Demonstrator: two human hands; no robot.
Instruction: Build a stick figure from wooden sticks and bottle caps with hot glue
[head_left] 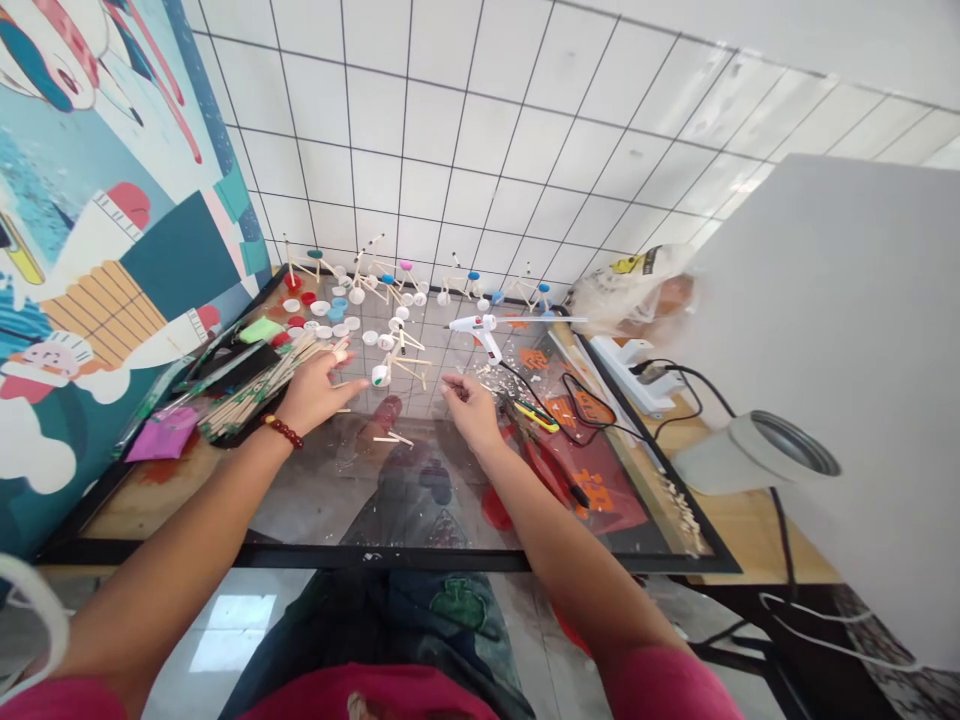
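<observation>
My left hand (319,388) reaches over the end of a pile of wooden sticks (259,385), its thumb stretched apart from the fingers. Nothing shows in its grasp. My right hand (471,408) is closed in a pinch above the glass tabletop (300,500); whatever its fingertips hold, if anything, is too small to make out. Between the hands stands a small stick figure (405,370) with a white bottle cap at its foot. Short cut sticks (394,438) lie nearer to me. A white hot glue gun (480,333) rests beyond my right hand.
Several stick-and-cap figures (375,275) line the back by the tiled wall. Loose bottle caps (337,310) lie at the left. Red-handled pliers (551,470) and a yellow cutter (538,415) lie right, near the black cord (592,400). A power strip (634,375) and grey canister (750,450) stand farther right.
</observation>
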